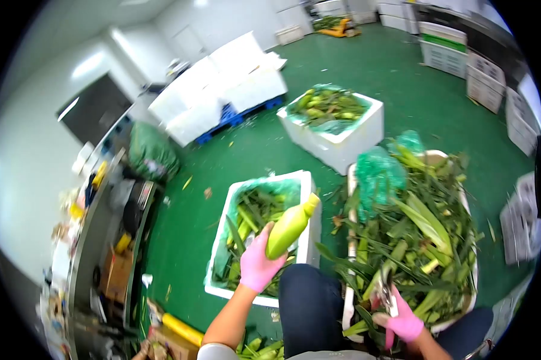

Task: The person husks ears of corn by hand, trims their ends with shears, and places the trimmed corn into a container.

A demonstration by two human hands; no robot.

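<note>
My left hand (pixel 259 259), in a pink glove, is closed round a green corn cob in its husk (pixel 290 228), held tilted above a white foam box (pixel 218 264) lined with green plastic and holding corn and leaves. In the pink-gloved right hand (pixel 402 321) is a pair of metal shears (pixel 388 294), low over the near part of a large white bin (pixel 350 246). Husks and long leaves (pixel 426 234) heap up in that bin, with a green plastic bag (pixel 380 177) at its far left side.
Another foam box (pixel 336 147) with corn stands beyond the bin. Foam boxes (pixel 222 84) are stacked on a blue pallet (pixel 228 117). A cluttered shelf (pixel 90 240) runs along the left. White crates (pixel 485 84) line the right. Someone else's hand (pixel 144 350) shows at bottom left.
</note>
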